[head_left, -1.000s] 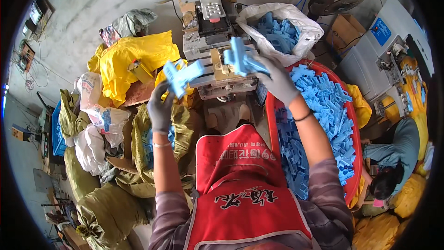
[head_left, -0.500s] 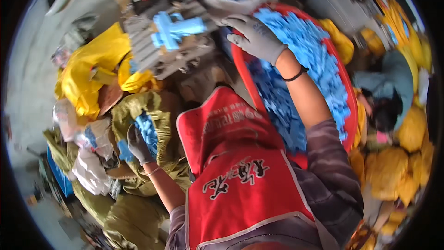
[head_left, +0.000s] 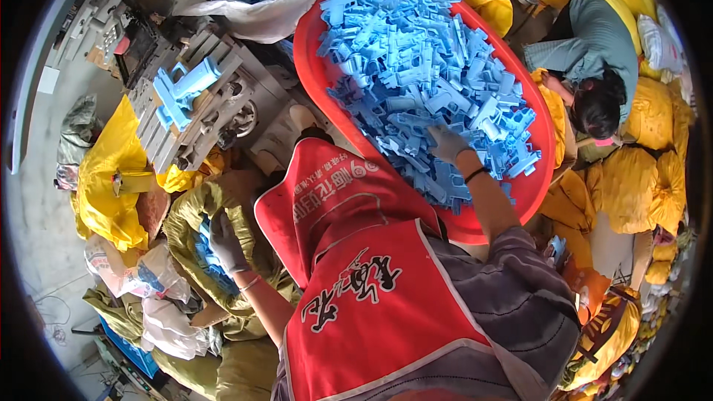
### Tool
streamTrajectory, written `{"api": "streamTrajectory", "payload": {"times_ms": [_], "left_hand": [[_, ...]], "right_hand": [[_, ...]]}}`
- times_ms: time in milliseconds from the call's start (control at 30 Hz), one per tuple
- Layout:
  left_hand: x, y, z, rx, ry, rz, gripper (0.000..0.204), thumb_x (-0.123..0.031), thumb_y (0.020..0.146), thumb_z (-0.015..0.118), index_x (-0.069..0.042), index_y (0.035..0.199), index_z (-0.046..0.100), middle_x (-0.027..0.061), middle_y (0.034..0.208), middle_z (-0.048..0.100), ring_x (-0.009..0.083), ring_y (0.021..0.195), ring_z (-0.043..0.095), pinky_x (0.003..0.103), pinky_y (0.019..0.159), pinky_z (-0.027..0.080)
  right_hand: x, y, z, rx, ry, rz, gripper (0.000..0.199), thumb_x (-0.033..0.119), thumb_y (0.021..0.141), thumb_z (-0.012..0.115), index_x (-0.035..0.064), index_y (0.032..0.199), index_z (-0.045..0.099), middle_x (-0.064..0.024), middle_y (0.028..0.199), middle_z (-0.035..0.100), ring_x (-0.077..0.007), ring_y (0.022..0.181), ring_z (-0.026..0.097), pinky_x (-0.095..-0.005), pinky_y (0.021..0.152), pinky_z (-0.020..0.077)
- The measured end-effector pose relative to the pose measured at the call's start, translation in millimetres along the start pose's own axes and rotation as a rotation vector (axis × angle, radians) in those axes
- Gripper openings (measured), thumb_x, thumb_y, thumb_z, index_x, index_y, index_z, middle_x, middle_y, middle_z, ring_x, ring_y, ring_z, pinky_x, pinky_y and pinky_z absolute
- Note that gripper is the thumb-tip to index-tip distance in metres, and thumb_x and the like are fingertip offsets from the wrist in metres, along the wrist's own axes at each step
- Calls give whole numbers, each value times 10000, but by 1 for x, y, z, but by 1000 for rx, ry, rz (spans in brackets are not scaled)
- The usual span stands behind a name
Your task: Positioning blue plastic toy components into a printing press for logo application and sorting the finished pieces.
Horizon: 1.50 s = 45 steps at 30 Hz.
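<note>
My right hand (head_left: 449,145), in a grey glove, reaches into a red oval tub (head_left: 546,171) and touches the light-blue toy pistol pieces (head_left: 405,37) heaped there. Its fingers are stretched out over the pile, with none visibly held. My left hand (head_left: 226,243), also gloved, is at the mouth of an olive woven sack (head_left: 178,230), fingers extended beside blue pieces (head_left: 208,256) inside. On the grey metal machine bed (head_left: 215,126) at the upper left lies a blue toy pistol piece (head_left: 186,89), apart from both hands.
A white sack (head_left: 267,18) of blue pieces stands beyond the tub. Yellow sacks (head_left: 624,186) crowd the right, where a person (head_left: 594,52) bends down. Left of the olive sack are a yellow sheet (head_left: 111,178) and white plastic bags (head_left: 174,327). A red apron (head_left: 386,312) covers my front.
My right hand has gone from above the tub's far-left rim down into the blue pieces. My left hand stays by the olive sack. The view has shifted, bringing more of the tub in.
</note>
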<state>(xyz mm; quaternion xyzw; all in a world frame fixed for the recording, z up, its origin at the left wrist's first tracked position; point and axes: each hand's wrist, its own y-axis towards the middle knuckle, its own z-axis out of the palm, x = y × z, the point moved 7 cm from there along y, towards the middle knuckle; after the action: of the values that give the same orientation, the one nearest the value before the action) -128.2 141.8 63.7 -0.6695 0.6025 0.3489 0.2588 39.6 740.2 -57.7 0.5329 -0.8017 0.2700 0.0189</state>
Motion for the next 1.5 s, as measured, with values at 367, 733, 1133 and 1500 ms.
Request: {"api": "streamTrajectory", "payload": {"times_ms": [367, 733, 1133, 1500], "left_hand": [[-3, -15, -7, 11, -54, -30, 256, -163, 998, 601, 1, 1171, 696, 52, 1096, 725, 142, 991, 648, 294, 921, 497], [-4, -13, -19, -20, -9, 30, 276, -168, 997, 595, 17, 1180, 687, 95, 1091, 724, 170, 987, 660, 312, 897, 515], [-184, 61, -70, -356, 136, 531, 261, -108, 897, 677, -12, 1139, 689, 157, 1146, 701, 327, 1074, 654, 384, 957, 506], [-247, 151, -20, 145, 59, 608, 416, -144, 811, 766, -42, 1197, 651, 143, 1102, 712, 305, 1037, 678, 377, 904, 531]], "right_hand": [[13, -19, -5, -86, 72, -91, 577, 214, 890, 620, 82, 1426, 452, -229, 1320, 560, -424, 1198, 560, -475, 1002, 474], [-77, 18, -34, -618, 132, 67, 444, 180, 831, 652, 67, 1258, 604, -222, 1219, 603, -388, 1113, 607, -457, 951, 502], [32, 38, -112, -494, 896, 15, 427, 141, 930, 638, 21, 1333, 558, -101, 1298, 574, -208, 1080, 579, -332, 951, 455], [238, 53, -182, -229, 1515, -626, 403, -29, 962, 541, -33, 1362, 488, -85, 1112, 563, -124, 897, 544, -259, 825, 485]]}}
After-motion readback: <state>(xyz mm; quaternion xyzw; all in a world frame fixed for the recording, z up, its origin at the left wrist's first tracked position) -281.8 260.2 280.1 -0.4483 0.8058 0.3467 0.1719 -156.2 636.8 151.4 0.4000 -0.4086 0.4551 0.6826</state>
